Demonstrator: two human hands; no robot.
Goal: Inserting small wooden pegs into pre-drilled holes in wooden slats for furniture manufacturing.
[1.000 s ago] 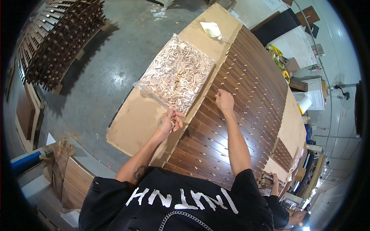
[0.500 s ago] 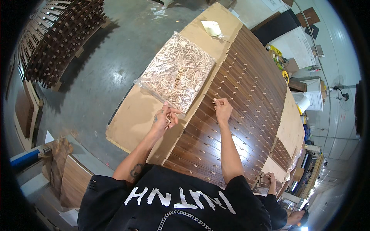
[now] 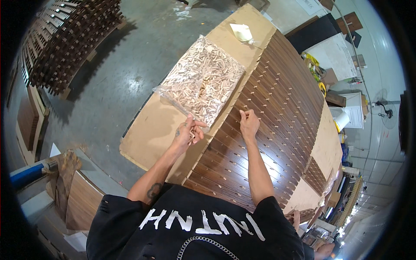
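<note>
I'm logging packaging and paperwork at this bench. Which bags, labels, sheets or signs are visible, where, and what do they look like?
Clear plastic bag: on the brown board left of the dark slats, full of pale wooden dowels; left hand at its near corner.
Folded pale paper: far end of the board, cream.
White sheets: beyond the slats at right, large, rectangular.
White sign: right edge, upright, rectangular.

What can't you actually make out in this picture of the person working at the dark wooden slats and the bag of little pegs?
Head view, the only one:
- Whether the right hand pinches a peg over the dark slats: too small, fingers cover it.
- What the left hand holds beside the bag of pegs: curled fingers hide it.
- The pale scrap on the cardboard: too small to identify.
- The slats' near end: hidden by the person's shirt.
</note>
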